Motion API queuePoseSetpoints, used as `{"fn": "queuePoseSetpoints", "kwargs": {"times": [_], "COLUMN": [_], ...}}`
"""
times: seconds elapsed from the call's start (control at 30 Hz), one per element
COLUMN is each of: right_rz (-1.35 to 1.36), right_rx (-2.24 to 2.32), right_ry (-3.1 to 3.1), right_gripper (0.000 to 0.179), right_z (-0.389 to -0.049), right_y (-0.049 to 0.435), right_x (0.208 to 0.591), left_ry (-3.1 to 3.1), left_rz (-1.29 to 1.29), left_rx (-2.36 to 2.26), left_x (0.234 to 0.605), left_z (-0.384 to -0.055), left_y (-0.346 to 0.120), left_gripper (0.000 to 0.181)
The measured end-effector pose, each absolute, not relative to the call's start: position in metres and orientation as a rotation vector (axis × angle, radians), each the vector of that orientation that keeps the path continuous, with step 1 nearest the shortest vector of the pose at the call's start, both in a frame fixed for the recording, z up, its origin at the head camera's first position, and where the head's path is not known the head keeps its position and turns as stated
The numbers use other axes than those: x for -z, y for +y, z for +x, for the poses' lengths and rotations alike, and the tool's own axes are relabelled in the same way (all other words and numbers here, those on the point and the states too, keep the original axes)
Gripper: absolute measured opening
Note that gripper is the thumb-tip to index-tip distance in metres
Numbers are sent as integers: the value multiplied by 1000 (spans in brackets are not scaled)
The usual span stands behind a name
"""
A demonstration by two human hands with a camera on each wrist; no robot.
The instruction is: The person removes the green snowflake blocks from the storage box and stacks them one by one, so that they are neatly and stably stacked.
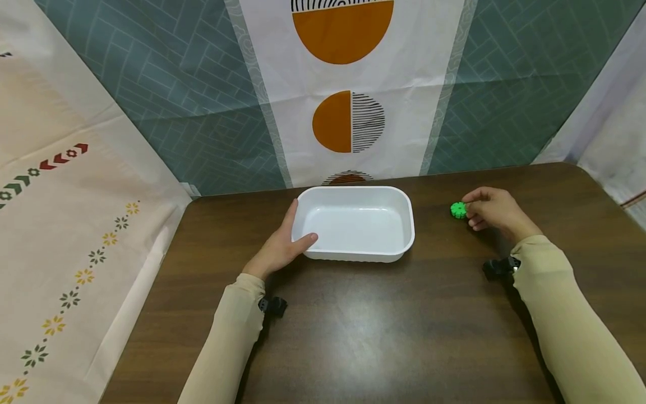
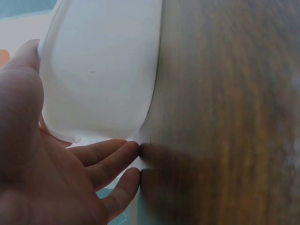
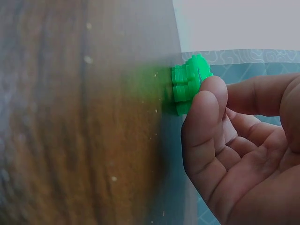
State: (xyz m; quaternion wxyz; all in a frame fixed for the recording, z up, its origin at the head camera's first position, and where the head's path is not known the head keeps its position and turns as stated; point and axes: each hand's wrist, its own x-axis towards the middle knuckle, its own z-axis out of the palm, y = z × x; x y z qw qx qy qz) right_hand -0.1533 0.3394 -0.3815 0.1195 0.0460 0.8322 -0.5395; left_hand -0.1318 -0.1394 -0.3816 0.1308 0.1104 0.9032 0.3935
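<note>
A white rectangular plastic tray (image 1: 359,223) stands on the table near its back edge. My left hand (image 1: 279,247) holds the tray's left end, thumb over the rim and fingers along the outside. In the left wrist view the tray's end wall (image 2: 101,75) rises beside the hand (image 2: 61,154), with some fingertips down at the tabletop. Right of the tray, my right hand (image 1: 497,212) pinches green notched interlocking discs (image 1: 458,210) between thumb and index finger. Seen from the right wrist, the discs (image 3: 186,86) look stacked and close to the table surface.
The brown wooden table (image 1: 363,325) ends at the back against a hanging cloth (image 1: 202,101) with orange and white patterns. A flower-patterned white cloth (image 1: 75,269) hangs along the left side, and pale cloth (image 1: 613,123) borders the right.
</note>
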Motion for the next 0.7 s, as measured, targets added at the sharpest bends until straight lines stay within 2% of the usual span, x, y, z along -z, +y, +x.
{"fn": "queuePoseSetpoints", "kwargs": {"times": [0.7], "right_rz": [120], "right_rx": [1574], "right_ry": [2460], "right_gripper": [25], "right_z": [-154], "right_y": [340], "right_x": [383], "left_ry": [2626], "left_rz": [320], "left_rx": [-1163], "left_x": [384], "left_z": [-133], "left_y": [-140], "left_gripper": [101]}}
